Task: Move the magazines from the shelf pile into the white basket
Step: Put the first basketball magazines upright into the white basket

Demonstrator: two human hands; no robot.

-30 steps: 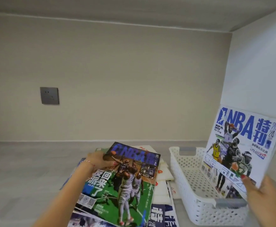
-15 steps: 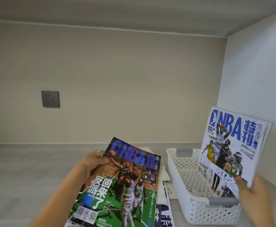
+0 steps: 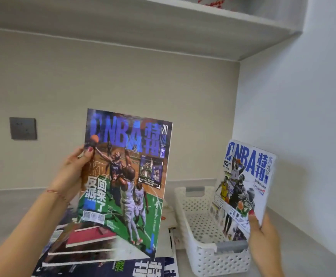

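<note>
While the white basket [image 3: 209,254] sits open-topped against the right wall, with bare shelf to the pile's left, the left hand [image 3: 71,172] grips the green-court magazine [image 3: 125,182] by its left edge, upright, long axis vertical, above the shelf pile [image 3: 107,266]. The right hand [image 3: 263,238] pinches the white-cover magazine [image 3: 245,184] at its lower corner, tilted upright over the perforated plastic basket. Covers are glossy.

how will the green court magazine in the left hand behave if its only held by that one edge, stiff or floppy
Probably floppy: the green-court magazine looks thin, and the left hand pinches only its left edge, so the free side may sag. Its cover looks glossy, so it may slide in the grip. It seems light, since one hand lifts it off the pile.
</note>
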